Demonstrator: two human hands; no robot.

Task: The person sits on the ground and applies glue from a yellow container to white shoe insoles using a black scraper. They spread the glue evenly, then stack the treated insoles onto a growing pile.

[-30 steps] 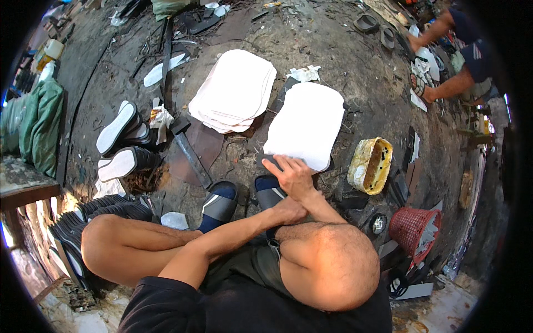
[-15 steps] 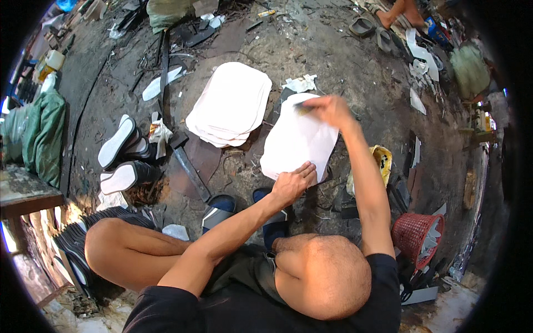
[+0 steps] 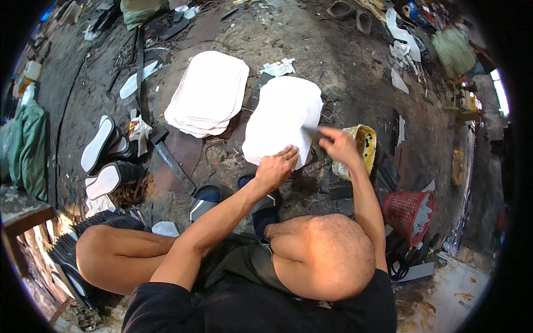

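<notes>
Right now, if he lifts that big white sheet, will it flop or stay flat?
The white sheet would probably bend a little, not droop: it lies flat with smooth edges. It looks thin, so likely light. The left hand presses its near edge, suggesting it slides easily on the dirt.

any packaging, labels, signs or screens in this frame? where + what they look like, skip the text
No signs or screens.
Yellow tin: on the ground just beyond the right hand, open, boxy, worn yellow with dark print.
Small pale container: far left edge, boxy, cream-yellow.
Colourful packet: top right among clutter, blue with red; too small to tell more.
</notes>
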